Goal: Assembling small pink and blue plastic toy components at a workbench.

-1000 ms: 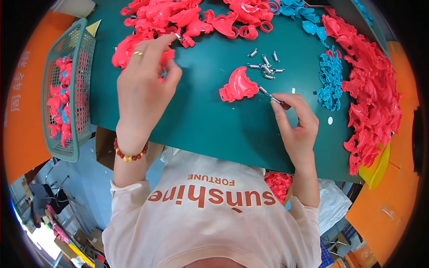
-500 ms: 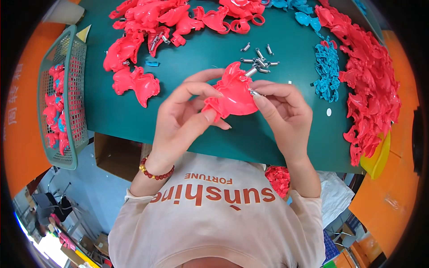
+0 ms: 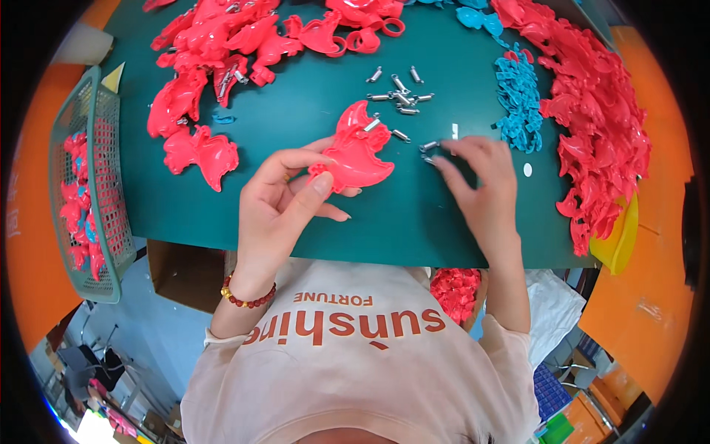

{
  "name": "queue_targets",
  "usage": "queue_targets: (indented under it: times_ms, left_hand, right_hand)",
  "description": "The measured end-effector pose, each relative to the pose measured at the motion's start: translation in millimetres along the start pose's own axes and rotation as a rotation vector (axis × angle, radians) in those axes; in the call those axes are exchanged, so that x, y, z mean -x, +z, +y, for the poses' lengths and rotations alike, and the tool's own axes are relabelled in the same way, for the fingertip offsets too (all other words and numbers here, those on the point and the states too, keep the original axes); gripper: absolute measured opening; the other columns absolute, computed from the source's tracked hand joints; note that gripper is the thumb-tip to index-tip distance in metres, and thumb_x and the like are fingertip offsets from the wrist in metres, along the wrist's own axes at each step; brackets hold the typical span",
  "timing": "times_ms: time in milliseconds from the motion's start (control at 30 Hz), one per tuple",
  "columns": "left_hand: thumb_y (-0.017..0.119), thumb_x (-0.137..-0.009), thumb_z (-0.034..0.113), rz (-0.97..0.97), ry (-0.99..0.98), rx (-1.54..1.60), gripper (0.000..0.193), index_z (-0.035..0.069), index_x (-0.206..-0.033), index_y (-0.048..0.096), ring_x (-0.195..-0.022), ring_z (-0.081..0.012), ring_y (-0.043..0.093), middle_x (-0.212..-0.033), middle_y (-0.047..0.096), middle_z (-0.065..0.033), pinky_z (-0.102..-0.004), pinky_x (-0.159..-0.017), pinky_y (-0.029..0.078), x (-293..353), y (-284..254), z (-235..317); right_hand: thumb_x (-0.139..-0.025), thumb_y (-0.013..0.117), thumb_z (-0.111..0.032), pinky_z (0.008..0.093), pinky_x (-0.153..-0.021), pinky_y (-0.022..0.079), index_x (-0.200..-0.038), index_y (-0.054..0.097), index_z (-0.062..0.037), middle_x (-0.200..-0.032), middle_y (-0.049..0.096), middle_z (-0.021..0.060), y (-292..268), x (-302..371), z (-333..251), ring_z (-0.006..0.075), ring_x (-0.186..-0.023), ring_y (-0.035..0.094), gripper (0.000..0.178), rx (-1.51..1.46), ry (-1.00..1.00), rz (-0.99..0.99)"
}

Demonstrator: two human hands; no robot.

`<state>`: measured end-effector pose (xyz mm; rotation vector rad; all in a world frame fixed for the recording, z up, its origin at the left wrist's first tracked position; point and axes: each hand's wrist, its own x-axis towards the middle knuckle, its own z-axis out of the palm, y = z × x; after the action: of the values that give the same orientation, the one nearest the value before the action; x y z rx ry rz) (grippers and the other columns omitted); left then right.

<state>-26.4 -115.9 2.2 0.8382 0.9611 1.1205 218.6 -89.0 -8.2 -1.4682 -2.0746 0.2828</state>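
Observation:
My left hand point(image 3: 285, 196) pinches a glossy red-pink plastic shell point(image 3: 359, 164) between thumb and fingers, over the green table. A small metal spring point(image 3: 372, 126) lies against the shell's upper part. To the right of it, my right hand point(image 3: 481, 174) is apart from the shell, its thumb and forefinger spread. Right at those fingertips is a small silver spring point(image 3: 429, 146); a second silvery bit sits by the thumb tip, too small to make out. Beyond the hands lies a loose group of several springs point(image 3: 401, 96).
Red shells point(image 3: 222, 44) are heaped at the far left, and more point(image 3: 595, 126) run down the right side. Small blue plastic parts point(image 3: 520, 96) form a pile beside them. A green basket point(image 3: 111, 185) with red-and-blue pieces stands left. A yellow container point(image 3: 625, 240) sits at the right edge.
My right hand has come away from the shell to the right, its thumb and forefinger spreading. My left hand still holds the shell, now tilted differently. The whole view has shifted slightly.

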Motion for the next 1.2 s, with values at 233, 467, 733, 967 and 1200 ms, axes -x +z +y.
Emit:
queue_targets:
  times_ms: [233,467,733,967,1200]
  left_hand:
    - [0.047,-0.092,0.01,0.022,-0.066,0.087,0.02,-0.002,-0.107,0.048,-0.091,-0.0292,0.063,-0.123,0.047,-0.0215,-0.0306,-0.061,0.058,5,-3,-1]
    - [0.046,-0.092,0.014,0.015,-0.077,0.142,0.021,-0.001,-0.106,0.048,-0.089,-0.0303,0.063,-0.12,0.05,-0.0217,-0.0299,-0.058,0.057,6,4,-3]
    - [0.049,-0.091,0.009,-0.037,-0.081,0.046,0.02,-0.002,-0.108,0.047,-0.091,-0.0262,0.063,-0.104,0.058,-0.0175,-0.0301,-0.062,0.057,8,12,2]
    - [0.051,-0.089,0.006,-0.062,-0.053,0.057,0.022,-0.003,-0.109,0.047,-0.091,-0.0237,0.063,-0.104,0.058,-0.0181,-0.0282,-0.063,0.057,4,15,-1]
    - [0.051,-0.089,0.005,0.005,-0.041,0.01,0.021,-0.003,-0.108,0.048,-0.091,-0.023,0.063,-0.106,0.057,-0.0186,-0.0272,-0.064,0.056,1,10,-1]
  right_hand:
    - [-0.077,0.062,-0.002,0.033,-0.071,0.043,-0.089,0.062,-0.0038,-0.083,0.058,0.0081,-52,-17,53,0.0246,-0.079,0.053,0.012,0.415,-0.018,0.052]
    - [-0.078,0.063,-0.005,0.0339,-0.068,0.043,-0.086,0.061,-0.0032,-0.08,0.057,0.0075,-44,-15,50,0.0238,-0.079,0.052,0.009,0.355,0.107,0.006]
    - [-0.076,0.064,-0.006,0.0354,-0.066,0.042,-0.083,0.061,-0.0007,-0.079,0.058,0.0073,-39,-21,49,0.0254,-0.073,0.052,0.01,0.627,-0.103,-0.083]
    - [-0.076,0.063,-0.005,0.0331,-0.069,0.043,-0.084,0.065,-0.0044,-0.08,0.061,0.0066,-33,-16,40,0.0239,-0.077,0.053,0.008,0.366,-0.014,0.01]
    - [-0.077,0.063,-0.004,0.0323,-0.069,0.043,-0.088,0.064,-0.0044,-0.081,0.061,0.0075,-40,-19,54,0.0243,-0.078,0.053,0.011,0.369,0.023,0.067]
